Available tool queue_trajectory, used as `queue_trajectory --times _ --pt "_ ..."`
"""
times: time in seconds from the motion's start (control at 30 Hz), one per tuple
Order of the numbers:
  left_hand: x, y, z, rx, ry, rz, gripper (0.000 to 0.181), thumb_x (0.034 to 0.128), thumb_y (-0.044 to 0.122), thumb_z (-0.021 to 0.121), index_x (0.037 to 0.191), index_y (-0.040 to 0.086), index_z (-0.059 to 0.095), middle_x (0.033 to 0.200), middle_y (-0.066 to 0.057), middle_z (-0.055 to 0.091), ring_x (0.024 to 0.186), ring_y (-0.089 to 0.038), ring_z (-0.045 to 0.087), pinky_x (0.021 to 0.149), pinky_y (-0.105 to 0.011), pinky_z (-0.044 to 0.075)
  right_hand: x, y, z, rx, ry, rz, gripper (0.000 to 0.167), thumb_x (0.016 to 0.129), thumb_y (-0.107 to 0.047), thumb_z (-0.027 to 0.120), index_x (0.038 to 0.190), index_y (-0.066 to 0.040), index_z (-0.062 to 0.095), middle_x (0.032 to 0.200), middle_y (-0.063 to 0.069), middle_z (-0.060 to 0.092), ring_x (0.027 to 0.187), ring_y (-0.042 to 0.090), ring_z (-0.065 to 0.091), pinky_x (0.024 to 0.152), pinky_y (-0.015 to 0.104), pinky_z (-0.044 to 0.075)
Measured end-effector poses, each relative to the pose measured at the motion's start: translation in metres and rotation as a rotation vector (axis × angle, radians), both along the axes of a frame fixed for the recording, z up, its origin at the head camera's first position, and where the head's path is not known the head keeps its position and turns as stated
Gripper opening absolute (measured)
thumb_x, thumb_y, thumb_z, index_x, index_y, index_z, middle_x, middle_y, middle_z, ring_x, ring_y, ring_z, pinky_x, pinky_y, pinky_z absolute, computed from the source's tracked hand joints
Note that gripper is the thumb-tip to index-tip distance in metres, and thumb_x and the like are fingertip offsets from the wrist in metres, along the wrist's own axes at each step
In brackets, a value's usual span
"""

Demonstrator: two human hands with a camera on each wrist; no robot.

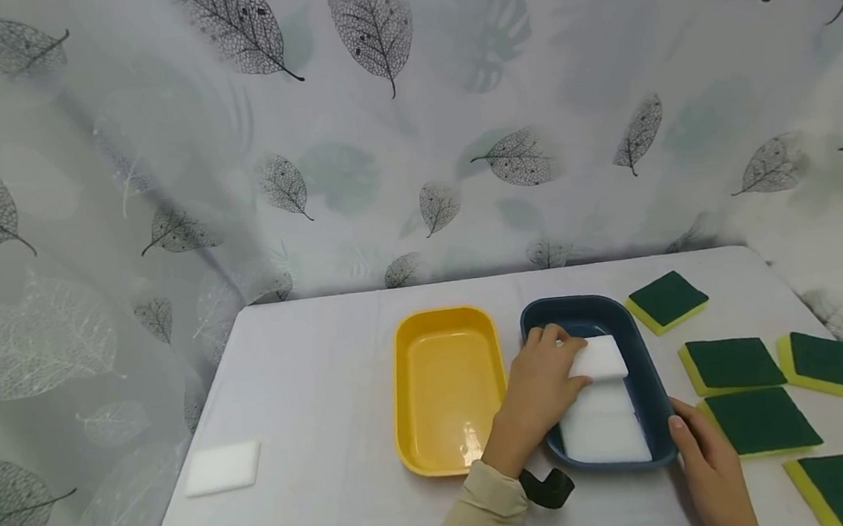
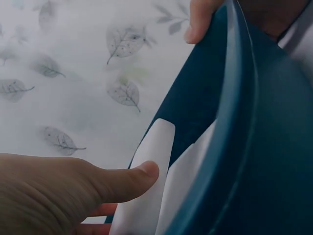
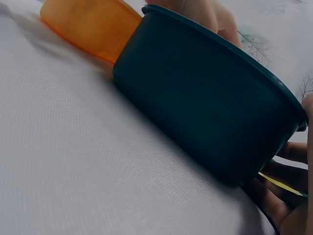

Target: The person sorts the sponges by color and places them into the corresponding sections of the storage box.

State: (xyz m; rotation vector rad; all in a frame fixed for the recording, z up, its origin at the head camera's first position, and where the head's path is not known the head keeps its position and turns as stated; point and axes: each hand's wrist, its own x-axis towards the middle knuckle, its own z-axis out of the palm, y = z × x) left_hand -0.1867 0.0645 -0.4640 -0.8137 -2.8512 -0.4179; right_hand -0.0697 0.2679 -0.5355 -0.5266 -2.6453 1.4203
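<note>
In the head view a dark blue tray (image 1: 655, 401) holds white sponges (image 1: 603, 427). My left hand (image 1: 541, 382) reaches into it and pinches the upper white sponge (image 1: 603, 357) by its left side. The left wrist view shows the thumb of that hand (image 2: 63, 191) lying on the white sponge (image 2: 146, 181), its other fingers mostly hidden behind. At the tray's lower right corner, my right hand (image 1: 714, 467) grips the rim, thumb on top. From the right wrist view, fingers of the right hand (image 3: 288, 196) lie around the end of the blue tray (image 3: 205, 98).
A yellow tray (image 1: 450, 377) stands left of the blue one. One white sponge (image 1: 223, 468) lies at the far left. Several green and yellow sponges (image 1: 762, 421) lie at the right. Behind the table hangs a leaf-patterned curtain (image 1: 411, 147).
</note>
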Motion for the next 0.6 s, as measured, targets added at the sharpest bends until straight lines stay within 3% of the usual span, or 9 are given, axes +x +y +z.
queue_trajectory --times 0.3,0.43,0.6 --pt "-0.001 0.003 0.0 -0.107 0.052 -0.002 0.046 0.0913 0.049 0.078 0.132 0.03 0.069 0.127 0.008 0.066 0.113 -0.01 0.06 0.088 -0.021 0.052 -0.002 0.0 0.005 0.002 -0.012 0.003 0.061 0.112 -0.045 0.039 0.156 -0.003 0.043 0.156 0.027 0.047 0.106 -0.025 0.028 0.08 -0.007 0.025" --pt "0.001 0.005 -0.004 -0.178 0.057 -0.004 0.044 0.0909 0.052 0.077 0.129 0.031 0.069 0.123 0.009 0.066 0.11 -0.01 0.06 0.086 -0.021 0.048 -0.001 0.001 0.003 -0.001 -0.034 -0.013 0.062 0.112 -0.046 0.039 0.157 -0.003 0.042 0.157 0.027 0.046 0.11 -0.02 0.033 0.08 -0.006 0.025" --pt "0.003 0.005 -0.011 -0.213 0.08 0.005 0.044 0.0907 0.054 0.076 0.128 0.032 0.068 0.121 0.01 0.065 0.108 -0.009 0.059 0.085 -0.021 0.045 -0.001 -0.001 0.001 -0.015 -0.022 -0.014 0.062 0.112 -0.045 0.039 0.156 -0.003 0.043 0.156 0.027 0.047 0.108 -0.023 0.031 0.081 -0.007 0.025"
